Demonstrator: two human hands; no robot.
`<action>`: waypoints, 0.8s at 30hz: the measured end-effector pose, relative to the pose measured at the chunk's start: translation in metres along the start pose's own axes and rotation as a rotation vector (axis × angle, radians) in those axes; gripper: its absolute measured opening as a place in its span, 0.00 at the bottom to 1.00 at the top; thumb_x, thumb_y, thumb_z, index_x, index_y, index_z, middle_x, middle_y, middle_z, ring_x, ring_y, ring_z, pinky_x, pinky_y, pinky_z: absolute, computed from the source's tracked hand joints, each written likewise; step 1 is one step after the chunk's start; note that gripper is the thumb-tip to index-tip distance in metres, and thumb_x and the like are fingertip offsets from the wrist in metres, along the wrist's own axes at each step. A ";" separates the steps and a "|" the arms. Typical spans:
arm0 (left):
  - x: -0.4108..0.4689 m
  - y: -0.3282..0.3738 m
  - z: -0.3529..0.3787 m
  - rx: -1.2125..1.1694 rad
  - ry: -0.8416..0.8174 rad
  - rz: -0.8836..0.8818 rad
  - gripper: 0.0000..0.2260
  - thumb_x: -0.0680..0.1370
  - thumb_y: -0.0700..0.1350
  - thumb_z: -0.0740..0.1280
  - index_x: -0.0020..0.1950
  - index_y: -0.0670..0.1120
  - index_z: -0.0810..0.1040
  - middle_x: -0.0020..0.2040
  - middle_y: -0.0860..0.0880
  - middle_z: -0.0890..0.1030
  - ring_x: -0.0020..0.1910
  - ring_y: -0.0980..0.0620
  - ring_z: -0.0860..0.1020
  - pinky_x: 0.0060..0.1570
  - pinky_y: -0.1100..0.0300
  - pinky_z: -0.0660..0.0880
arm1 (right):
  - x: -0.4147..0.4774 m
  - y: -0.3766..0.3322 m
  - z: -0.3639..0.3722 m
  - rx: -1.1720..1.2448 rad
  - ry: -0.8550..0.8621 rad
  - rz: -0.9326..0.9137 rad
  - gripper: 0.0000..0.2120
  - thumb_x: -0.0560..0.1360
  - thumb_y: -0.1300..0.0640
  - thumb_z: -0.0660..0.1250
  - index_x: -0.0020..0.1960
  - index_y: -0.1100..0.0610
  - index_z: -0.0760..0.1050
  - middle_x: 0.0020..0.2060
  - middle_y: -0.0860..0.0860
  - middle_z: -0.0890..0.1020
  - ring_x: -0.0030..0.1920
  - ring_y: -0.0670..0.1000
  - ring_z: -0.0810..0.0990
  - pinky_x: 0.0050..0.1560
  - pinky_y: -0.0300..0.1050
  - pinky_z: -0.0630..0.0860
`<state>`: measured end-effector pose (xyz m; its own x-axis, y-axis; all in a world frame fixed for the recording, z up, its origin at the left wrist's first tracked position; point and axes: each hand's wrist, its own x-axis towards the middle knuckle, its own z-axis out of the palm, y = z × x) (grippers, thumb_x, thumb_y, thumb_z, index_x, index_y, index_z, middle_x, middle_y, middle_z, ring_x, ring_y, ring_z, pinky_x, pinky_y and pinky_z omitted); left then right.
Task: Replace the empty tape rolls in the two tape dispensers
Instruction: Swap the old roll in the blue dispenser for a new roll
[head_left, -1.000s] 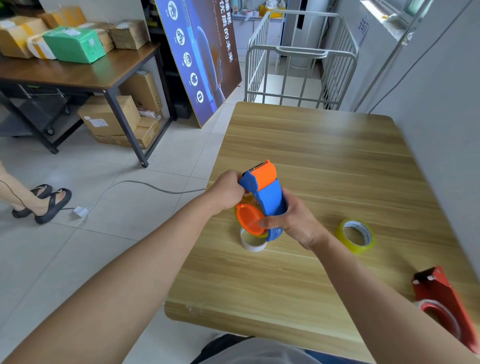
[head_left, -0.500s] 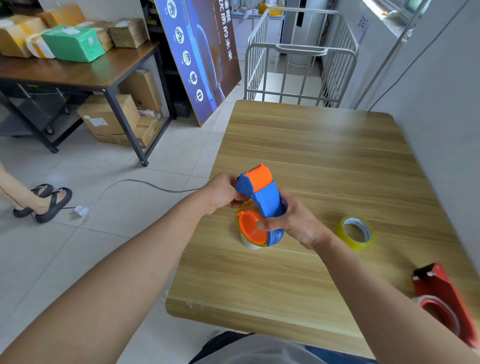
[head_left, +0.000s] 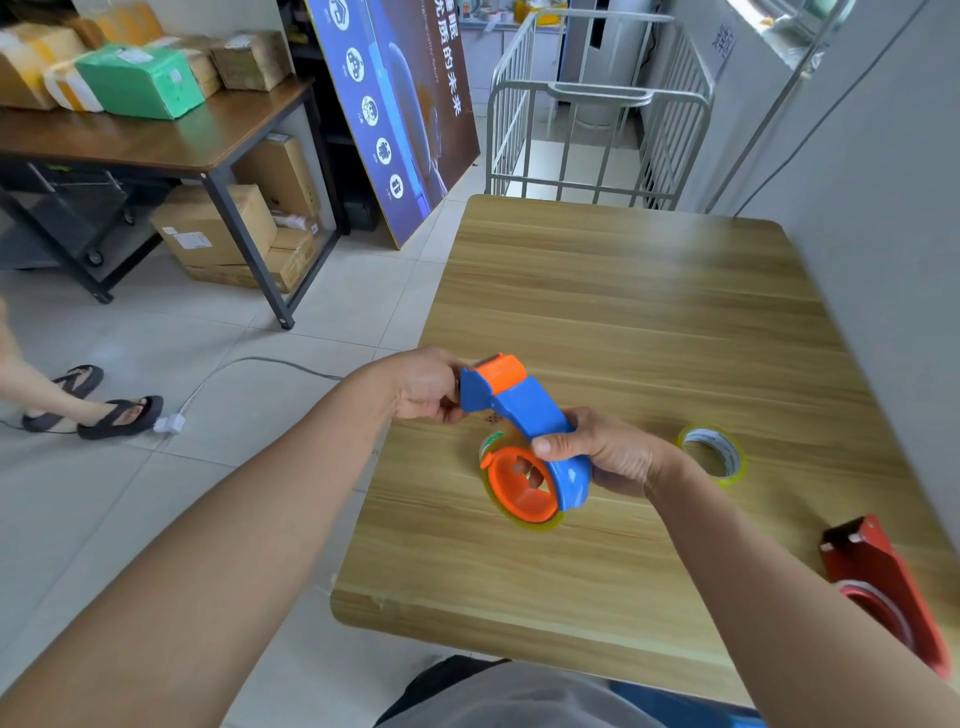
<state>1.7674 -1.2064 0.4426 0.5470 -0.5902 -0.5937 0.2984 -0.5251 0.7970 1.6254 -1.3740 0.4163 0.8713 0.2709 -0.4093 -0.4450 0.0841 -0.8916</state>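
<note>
A blue tape dispenser (head_left: 524, 410) with an orange cap and hub is held tilted above the table (head_left: 623, 291), left hand (head_left: 426, 387) at the capped end, right hand (head_left: 608, 452) round the body. A yellowish tape roll (head_left: 537, 525) sits on its hub. A spare yellowish roll (head_left: 735, 467) lies flat to the right. A red dispenser (head_left: 878, 566) lies near the table's right edge.

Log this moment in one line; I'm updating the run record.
left hand: holds front of blue-and-orange plastic tape dispenser | right hand: grips its body | yellowish tape roll: loose on wooden table | red dispenser: untouched
</note>
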 end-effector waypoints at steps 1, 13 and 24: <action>-0.001 0.000 -0.002 0.003 0.000 -0.012 0.16 0.74 0.24 0.52 0.44 0.40 0.75 0.36 0.45 0.73 0.33 0.52 0.70 0.23 0.68 0.71 | -0.001 0.002 -0.001 0.014 -0.026 0.006 0.39 0.52 0.45 0.82 0.56 0.63 0.77 0.45 0.57 0.83 0.44 0.52 0.83 0.46 0.42 0.80; -0.002 -0.003 0.007 0.175 0.093 -0.066 0.11 0.75 0.32 0.62 0.35 0.44 0.74 0.32 0.47 0.72 0.32 0.53 0.69 0.32 0.62 0.69 | -0.008 0.000 0.009 -0.121 -0.349 0.068 0.08 0.72 0.54 0.69 0.42 0.60 0.76 0.32 0.55 0.77 0.34 0.55 0.76 0.39 0.43 0.77; 0.000 -0.006 0.023 0.163 0.235 0.018 0.13 0.77 0.36 0.63 0.32 0.44 0.71 0.30 0.46 0.69 0.30 0.53 0.67 0.32 0.62 0.68 | -0.016 -0.001 0.009 -0.313 -0.185 0.175 0.04 0.71 0.56 0.69 0.37 0.53 0.78 0.33 0.57 0.77 0.35 0.57 0.77 0.49 0.57 0.73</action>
<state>1.7476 -1.2171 0.4358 0.7229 -0.4525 -0.5222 0.1675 -0.6185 0.7677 1.6101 -1.3698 0.4250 0.7232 0.4259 -0.5437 -0.4740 -0.2665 -0.8392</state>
